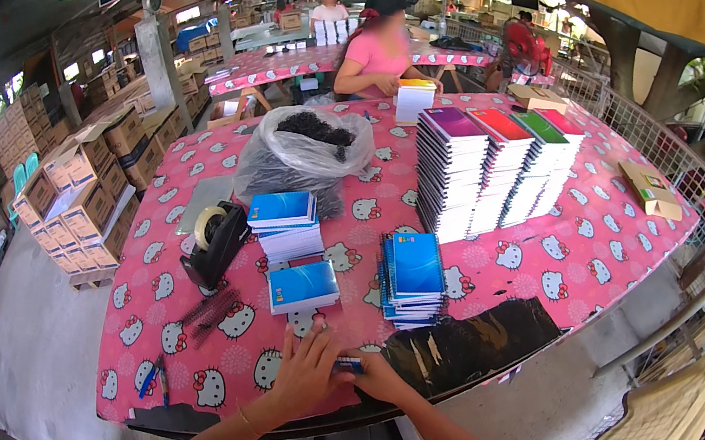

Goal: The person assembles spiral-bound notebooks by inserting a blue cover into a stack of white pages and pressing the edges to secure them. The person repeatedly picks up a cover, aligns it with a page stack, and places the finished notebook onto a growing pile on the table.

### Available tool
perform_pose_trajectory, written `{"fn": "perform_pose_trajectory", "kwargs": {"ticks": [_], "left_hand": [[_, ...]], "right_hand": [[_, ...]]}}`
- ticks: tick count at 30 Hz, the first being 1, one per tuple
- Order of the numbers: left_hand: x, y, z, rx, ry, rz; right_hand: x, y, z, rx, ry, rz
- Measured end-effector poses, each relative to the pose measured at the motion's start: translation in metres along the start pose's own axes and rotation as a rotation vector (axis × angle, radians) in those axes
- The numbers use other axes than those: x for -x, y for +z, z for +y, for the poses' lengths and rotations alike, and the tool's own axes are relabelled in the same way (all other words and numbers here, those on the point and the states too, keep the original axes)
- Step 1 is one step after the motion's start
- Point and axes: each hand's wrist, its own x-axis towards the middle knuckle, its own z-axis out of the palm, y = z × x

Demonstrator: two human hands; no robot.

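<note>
Near the front edge of the table, my left hand (pixel 306 370) has its fingers stretched out and pointing away from me. Close beside it, my right hand (pixel 375 378) is closed on a small blue object (pixel 349 365) with white marks; most of it is hidden, so I cannot tell its kind. Just beyond my left fingers lies a short stack of blue-covered notebooks (pixel 303 286). Behind that is a taller pile of blue notebooks (pixel 283 208) without visible spirals. To the right, spiral-bound blue notebooks (pixel 417 264) are stacked unevenly.
A black tape dispenser (pixel 221 244), a plastic bag of black coils (pixel 308 151) and pens (pixel 152 376) are on the left. Tall stacks of spiral notebooks (pixel 448 157) stand far right. A co-worker (pixel 376 55) handles notebooks opposite. Cartons (pixel 81 210) stand on the floor.
</note>
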Motion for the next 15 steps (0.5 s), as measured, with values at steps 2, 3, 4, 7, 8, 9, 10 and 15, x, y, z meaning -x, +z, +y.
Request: {"fn": "perform_pose_trajectory", "kwargs": {"ticks": [2,3,4,7,8,9,10,15], "left_hand": [[0.0,-0.001,0.014,-0.127,-0.005,0.118],[0.009,0.003,0.018,-0.147,-0.01,0.135],[0.013,0.006,0.02,-0.167,-0.016,0.152],[0.004,0.007,0.002,0.032,0.023,0.212],[0.005,0.006,-0.002,0.085,0.016,0.162],[0.005,0.005,-0.006,0.136,0.006,0.113],[0.003,0.005,-0.009,0.187,-0.005,0.063],[-0.009,-0.004,0.001,0.308,-0.021,0.165]], "right_hand": [[0.0,-0.001,0.001,0.039,0.021,0.006],[0.0,-0.001,0.002,0.044,0.027,-0.019],[-0.001,-0.001,0.005,0.047,0.033,-0.045],[-0.001,-0.001,-0.007,0.077,0.022,-0.021],[0.0,0.001,-0.012,0.083,0.019,-0.006],[-0.001,0.0,-0.011,0.153,-0.054,0.044],[-0.004,-0.003,-0.01,0.222,-0.127,0.093],[0.005,-0.01,-0.03,0.271,-0.181,0.187]]}}
